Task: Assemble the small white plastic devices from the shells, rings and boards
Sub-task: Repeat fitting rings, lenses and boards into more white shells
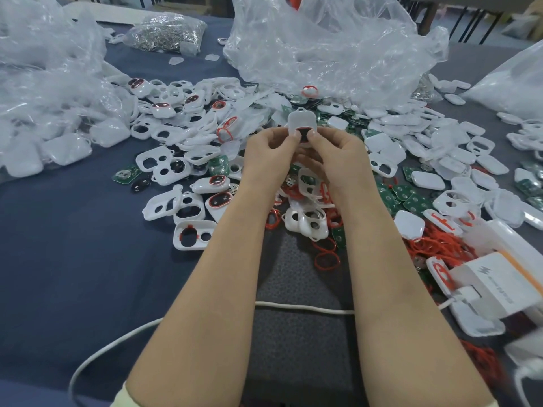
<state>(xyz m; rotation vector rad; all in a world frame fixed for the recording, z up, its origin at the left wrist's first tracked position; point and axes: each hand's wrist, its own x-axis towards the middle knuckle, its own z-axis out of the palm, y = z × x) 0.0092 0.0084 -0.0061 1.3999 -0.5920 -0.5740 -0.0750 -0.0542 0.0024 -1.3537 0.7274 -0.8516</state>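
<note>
A clear bag (44, 92) at left holds white shells (67, 148); a smaller bag (167, 30) holds silvery metal pieces. Over the desk (73, 230), the left hand (267, 154) pinches a white device (302, 124), and the right hand (338, 154) pinches its other side.

Glossy white plastic shell (301, 122), matt cloth (73, 215)

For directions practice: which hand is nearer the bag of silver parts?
Left. The left hand is right of the bag of silver parts, closer in; the right hand is farther right.
</note>
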